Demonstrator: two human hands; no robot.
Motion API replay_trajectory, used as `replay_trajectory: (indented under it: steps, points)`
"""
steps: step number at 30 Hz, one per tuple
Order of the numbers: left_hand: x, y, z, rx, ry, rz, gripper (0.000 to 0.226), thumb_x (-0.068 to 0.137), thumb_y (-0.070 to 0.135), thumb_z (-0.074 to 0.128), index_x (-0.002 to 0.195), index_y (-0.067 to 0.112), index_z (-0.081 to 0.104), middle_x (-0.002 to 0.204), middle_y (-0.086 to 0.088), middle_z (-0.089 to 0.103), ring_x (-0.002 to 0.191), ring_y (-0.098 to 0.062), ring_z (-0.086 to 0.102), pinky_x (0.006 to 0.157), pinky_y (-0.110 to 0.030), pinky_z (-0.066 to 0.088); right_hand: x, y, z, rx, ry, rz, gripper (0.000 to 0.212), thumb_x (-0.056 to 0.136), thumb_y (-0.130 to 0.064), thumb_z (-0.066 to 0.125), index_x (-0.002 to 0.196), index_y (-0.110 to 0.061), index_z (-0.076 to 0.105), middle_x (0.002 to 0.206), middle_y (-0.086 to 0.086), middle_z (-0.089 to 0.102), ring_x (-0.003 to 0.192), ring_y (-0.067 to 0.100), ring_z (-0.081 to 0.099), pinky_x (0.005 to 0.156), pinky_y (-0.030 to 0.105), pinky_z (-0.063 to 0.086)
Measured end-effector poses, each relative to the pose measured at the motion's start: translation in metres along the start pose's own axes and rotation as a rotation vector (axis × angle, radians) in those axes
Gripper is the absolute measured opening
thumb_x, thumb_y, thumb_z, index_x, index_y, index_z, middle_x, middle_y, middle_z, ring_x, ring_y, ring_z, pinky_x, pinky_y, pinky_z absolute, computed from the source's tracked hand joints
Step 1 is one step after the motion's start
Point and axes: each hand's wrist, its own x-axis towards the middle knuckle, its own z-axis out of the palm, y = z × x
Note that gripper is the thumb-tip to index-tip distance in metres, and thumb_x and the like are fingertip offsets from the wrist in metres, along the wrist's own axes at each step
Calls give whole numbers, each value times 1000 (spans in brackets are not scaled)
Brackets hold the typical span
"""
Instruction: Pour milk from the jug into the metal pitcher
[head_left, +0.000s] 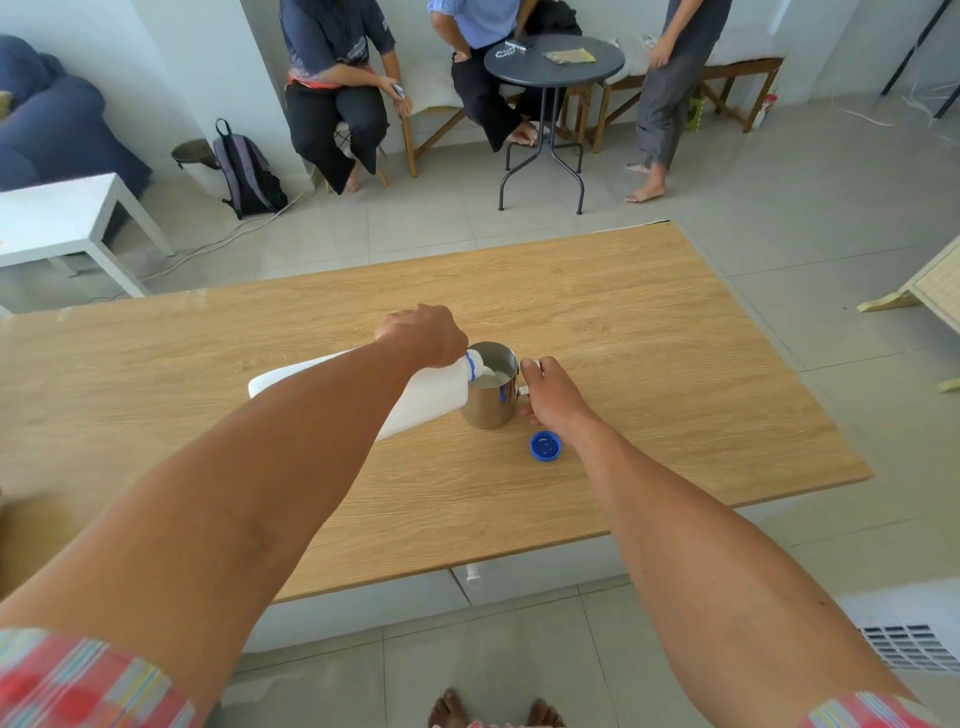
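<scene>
A white plastic milk jug (436, 397) lies tipped almost flat above the wooden table (675, 415), its blue-ringed mouth over the rim of the metal pitcher (485, 408). My left hand (423, 335) grips the jug near its neck from above, and my forearm hides much of the jug's body. White milk shows inside the pitcher. My right hand (550, 395) holds the pitcher's handle on its right side. The jug's blue cap (545, 446) lies upside down on the table, just in front of the pitcher.
Past the table's far edge, three people sit or stand around a small round dark table (553, 62). A white side table (57, 218) and a backpack (247, 169) stand at the far left. A wicker piece (935, 291) juts in at the right.
</scene>
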Motion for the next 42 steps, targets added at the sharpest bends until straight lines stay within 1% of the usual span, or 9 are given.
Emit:
replay_trajectory:
  steps: [3, 13, 20, 22, 25, 28, 33, 37, 42]
  points:
    - [1, 0, 0, -3, -6, -1, 24, 99, 31, 44, 97, 14, 61, 82, -3, 56, 66, -20, 49, 58, -31, 34, 1, 1, -1, -3, -3, -1, 42, 111, -48, 33, 131, -15, 51, 112, 4, 62, 85, 21, 72, 81, 44, 59]
    - [2, 1, -1, -2, -18, -7, 24, 99, 31, 44, 101, 14, 60, 83, -3, 55, 69, -21, 50, 67, -36, 39, 1, 1, -3, -8, -11, -3, 42, 111, -48, 33, 131, -15, 51, 116, 5, 62, 81, 18, 71, 71, 36, 54]
    - [2, 1, -1, 9, -15, -2, 22, 98, 29, 45, 95, 14, 61, 83, -3, 58, 67, -20, 51, 58, -32, 36, 3, 2, -2, -11, -13, -1, 43, 111, -49, 33, 132, -16, 51, 118, 5, 63, 83, 19, 71, 75, 40, 57]
    - [2, 1, -1, 12, -17, 0, 23, 98, 29, 44, 96, 14, 61, 84, -3, 58, 69, -21, 54, 59, -32, 36, 3, 2, -2, -8, -14, -3, 42, 111, -49, 33, 131, -17, 50, 118, 5, 63, 83, 19, 71, 78, 41, 58]
    - [2, 1, -1, 9, -19, 1, 23, 98, 29, 44, 100, 13, 61, 84, -4, 56, 79, -26, 58, 64, -34, 39, 3, 3, -2, -9, -14, -11, 41, 112, -48, 33, 129, -16, 51, 116, 6, 63, 83, 19, 71, 75, 39, 58]
    - [2, 1, 0, 11, -15, 0, 23, 98, 29, 44, 101, 14, 60, 84, -3, 56, 72, -22, 54, 59, -32, 36, 3, 4, -3, -16, -12, -12, 42, 112, -49, 33, 131, -17, 51, 116, 5, 63, 85, 20, 72, 75, 39, 58]
    - [3, 2, 0, 14, -18, 9, 25, 99, 31, 44, 104, 13, 61, 84, -4, 55, 87, -30, 59, 68, -36, 40, 3, 3, -3, -12, -13, -14, 42, 112, -48, 33, 131, -15, 51, 119, 7, 63, 83, 19, 71, 71, 36, 56]
    - [4, 2, 0, 13, -20, 3, 23, 99, 31, 44, 101, 13, 59, 84, -4, 55, 79, -27, 56, 67, -36, 40, 3, 3, -3, -12, -14, -15, 42, 112, -48, 33, 131, -15, 50, 117, 8, 64, 83, 19, 71, 75, 39, 58]
    - [4, 2, 0, 15, -23, -7, 23, 99, 30, 45, 102, 13, 60, 84, -3, 55, 70, -22, 52, 64, -35, 39, 3, 3, -3, -13, -17, -10, 43, 112, -49, 33, 133, -16, 50, 118, 6, 64, 84, 18, 71, 74, 38, 58]
